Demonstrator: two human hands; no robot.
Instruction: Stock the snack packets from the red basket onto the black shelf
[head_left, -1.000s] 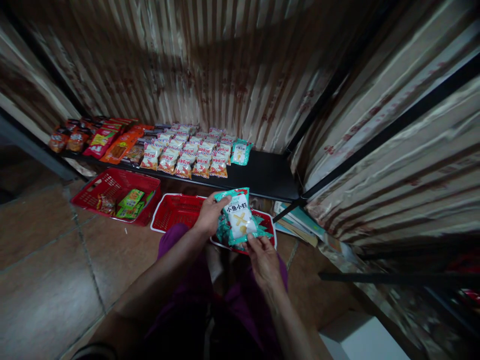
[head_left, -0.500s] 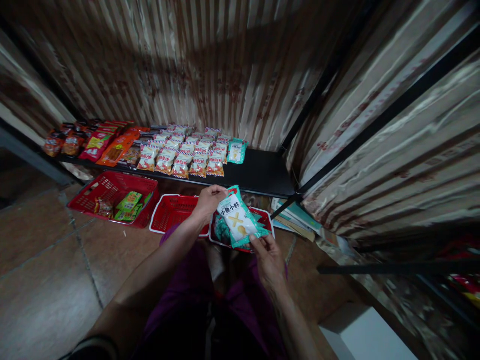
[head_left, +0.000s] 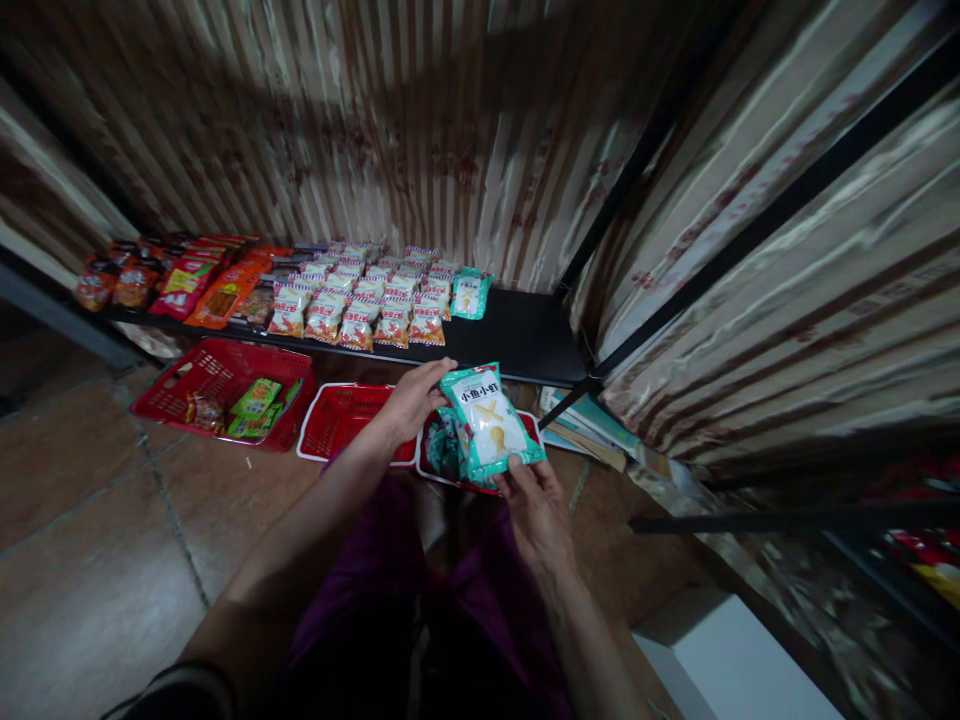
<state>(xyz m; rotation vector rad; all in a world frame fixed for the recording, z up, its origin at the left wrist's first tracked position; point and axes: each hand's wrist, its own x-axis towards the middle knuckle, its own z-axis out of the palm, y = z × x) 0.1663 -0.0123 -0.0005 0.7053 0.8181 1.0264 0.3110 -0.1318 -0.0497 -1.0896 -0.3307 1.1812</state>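
A teal and white snack bag (head_left: 491,420), its printed front facing up, is held between my two hands. My left hand (head_left: 415,398) is closed at the bag's upper left corner, the fingertips partly behind it. At the lower right edge my right hand (head_left: 536,505) pinches the bag, thumb on top. Below it, a red basket (head_left: 534,428) with a white rim holds more teal bags (head_left: 444,445), partly covered by the held one. One matching teal bag (head_left: 470,295) stands on the black shelf (head_left: 525,335), right of several white and orange snack bags (head_left: 360,300).
Left of my hands are a red basket (head_left: 330,422) and another red basket (head_left: 172,395) with green packets (head_left: 256,397). Red and orange bags (head_left: 229,287) line the shelf's left part. A slanting black post (head_left: 645,335) and a white box (head_left: 750,660) are on the right.
The snack bag has shifted slightly up and right and its front has turned more upright. Both hands stay on it. The view has moved slightly.
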